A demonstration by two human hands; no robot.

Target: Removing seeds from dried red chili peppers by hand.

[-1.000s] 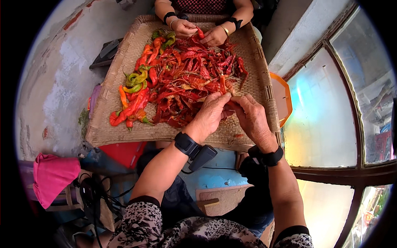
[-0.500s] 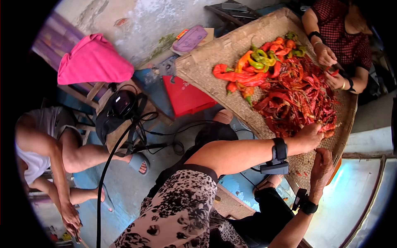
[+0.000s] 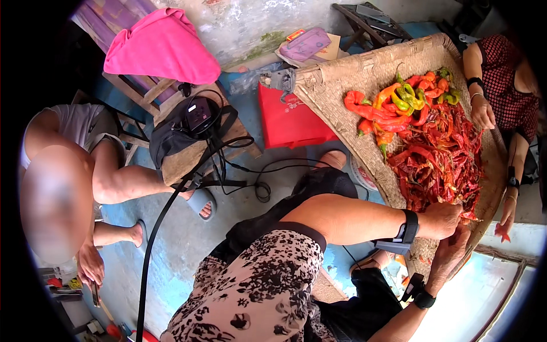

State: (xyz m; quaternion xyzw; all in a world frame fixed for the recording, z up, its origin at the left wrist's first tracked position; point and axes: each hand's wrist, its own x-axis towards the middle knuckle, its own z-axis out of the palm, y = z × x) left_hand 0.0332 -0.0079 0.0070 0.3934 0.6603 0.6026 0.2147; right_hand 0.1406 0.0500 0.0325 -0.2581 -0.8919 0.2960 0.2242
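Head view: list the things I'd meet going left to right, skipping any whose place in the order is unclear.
Pink cloth → red flat bag → pile of dark red chillies → small red piece at the co-worker's lower hand.

Dried chillies (image 3: 439, 157) are red — the cloth (image 3: 162, 48) pink.

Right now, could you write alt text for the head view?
The left hand and right hand are close together at a heap of wrinkled red chillies on a woven tray; smoother red and green peppers lie alongside.
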